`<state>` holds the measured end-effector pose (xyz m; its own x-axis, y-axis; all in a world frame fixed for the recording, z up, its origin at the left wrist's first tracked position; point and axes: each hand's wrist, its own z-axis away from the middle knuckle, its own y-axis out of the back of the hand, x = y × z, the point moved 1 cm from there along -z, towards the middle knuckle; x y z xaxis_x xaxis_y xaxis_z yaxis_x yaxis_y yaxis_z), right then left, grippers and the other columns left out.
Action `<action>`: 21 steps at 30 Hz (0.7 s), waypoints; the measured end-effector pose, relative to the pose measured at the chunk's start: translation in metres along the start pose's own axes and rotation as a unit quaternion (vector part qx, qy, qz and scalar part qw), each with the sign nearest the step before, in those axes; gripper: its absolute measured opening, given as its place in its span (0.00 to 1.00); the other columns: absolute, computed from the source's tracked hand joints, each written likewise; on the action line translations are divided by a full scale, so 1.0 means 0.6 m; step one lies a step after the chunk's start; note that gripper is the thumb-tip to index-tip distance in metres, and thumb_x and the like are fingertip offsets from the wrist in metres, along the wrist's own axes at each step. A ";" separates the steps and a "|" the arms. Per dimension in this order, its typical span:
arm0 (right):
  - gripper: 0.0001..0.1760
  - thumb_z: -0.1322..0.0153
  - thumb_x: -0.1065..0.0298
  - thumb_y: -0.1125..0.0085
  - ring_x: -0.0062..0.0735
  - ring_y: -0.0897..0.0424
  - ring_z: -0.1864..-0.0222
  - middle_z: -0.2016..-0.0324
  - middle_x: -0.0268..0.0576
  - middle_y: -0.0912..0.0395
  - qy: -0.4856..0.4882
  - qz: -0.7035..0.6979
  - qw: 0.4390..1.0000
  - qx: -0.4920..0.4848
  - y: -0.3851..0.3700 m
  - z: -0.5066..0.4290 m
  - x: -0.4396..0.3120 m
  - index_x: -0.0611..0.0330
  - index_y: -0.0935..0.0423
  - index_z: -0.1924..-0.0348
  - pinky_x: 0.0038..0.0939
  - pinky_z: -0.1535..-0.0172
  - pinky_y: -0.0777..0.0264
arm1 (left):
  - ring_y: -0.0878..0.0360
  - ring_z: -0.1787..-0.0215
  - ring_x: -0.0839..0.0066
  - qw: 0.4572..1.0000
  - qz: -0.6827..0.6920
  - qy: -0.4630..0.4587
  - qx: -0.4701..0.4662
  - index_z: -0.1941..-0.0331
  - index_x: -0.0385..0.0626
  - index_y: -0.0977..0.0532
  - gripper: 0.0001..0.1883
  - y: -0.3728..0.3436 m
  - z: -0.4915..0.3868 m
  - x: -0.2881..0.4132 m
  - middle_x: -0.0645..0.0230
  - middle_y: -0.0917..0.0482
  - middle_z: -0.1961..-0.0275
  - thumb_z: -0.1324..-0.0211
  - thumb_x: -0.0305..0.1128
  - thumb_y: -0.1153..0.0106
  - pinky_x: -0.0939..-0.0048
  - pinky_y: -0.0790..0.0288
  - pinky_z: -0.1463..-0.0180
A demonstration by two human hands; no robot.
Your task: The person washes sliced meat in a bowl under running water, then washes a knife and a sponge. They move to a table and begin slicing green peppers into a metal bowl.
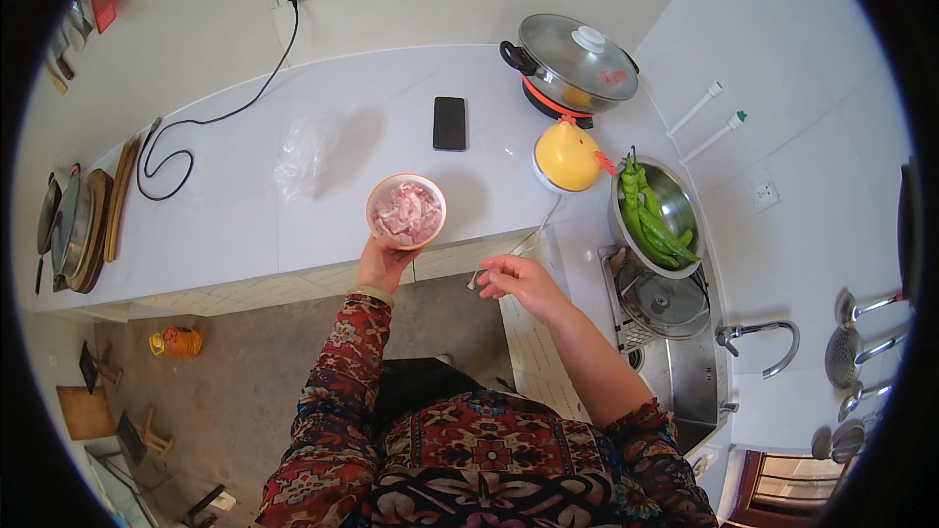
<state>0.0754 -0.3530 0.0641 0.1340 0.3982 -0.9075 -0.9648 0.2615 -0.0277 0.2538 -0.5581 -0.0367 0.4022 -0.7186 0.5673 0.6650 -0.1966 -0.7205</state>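
Observation:
My left hand [387, 262] grips the near side of a bowl [370, 204] with an orange rim, which holds sliced raw meat [408, 213]. The bowl is at the counter's front edge. To its right, my right hand [517, 282] is held in front of the counter with bent fingers and nothing in it. A crumpled clear plastic bag [299, 159] lies left of the bowl, and a black smartphone [449, 124] lies behind it. Farther right stand a yellow chicken-shaped appliance [566, 156] and a steel bowl [688, 209] with long green peppers [659, 235].
A lidded pan [579, 62] stands on a burner at the back right. The sink [693, 381] and faucet [777, 341] are at right. A black cord [253, 99] crosses the counter at left, near pan lids and boards [92, 227]. An oil bottle [176, 342] is on the floor.

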 end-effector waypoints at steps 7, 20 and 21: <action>0.18 0.22 0.66 0.47 0.31 0.15 0.58 0.55 0.46 0.17 -0.002 -0.014 1.000 0.003 0.002 0.006 0.004 0.66 0.26 0.41 0.28 0.55 0.24 | 0.24 0.39 0.57 1.000 0.004 0.012 0.001 0.37 0.34 0.36 0.30 0.016 -0.020 -0.002 0.52 0.26 0.39 0.48 0.25 0.48 0.54 0.27 0.34; 0.19 0.22 0.67 0.47 0.35 0.15 0.56 0.54 0.49 0.18 -0.013 -0.054 0.996 0.065 0.047 0.075 0.043 0.68 0.26 0.41 0.31 0.51 0.23 | 0.21 0.46 0.61 0.984 -0.056 0.162 0.044 0.43 0.40 0.31 0.22 -0.047 0.062 -0.121 0.54 0.20 0.50 0.32 0.42 0.43 0.63 0.26 0.46; 0.19 0.22 0.67 0.46 0.35 0.15 0.56 0.54 0.49 0.18 -0.013 -0.065 0.995 0.074 0.055 0.085 0.052 0.68 0.26 0.41 0.31 0.51 0.23 | 0.21 0.46 0.61 0.978 -0.071 0.195 0.019 0.42 0.40 0.31 0.22 -0.072 0.072 -0.129 0.54 0.20 0.49 0.32 0.42 0.43 0.63 0.27 0.45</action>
<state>0.0595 -0.2870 0.0561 0.2624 0.3754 -0.8890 -0.8955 0.4380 -0.0793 0.2210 -0.4652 -0.0322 0.0386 -0.8878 0.4587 0.7230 -0.2921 -0.6261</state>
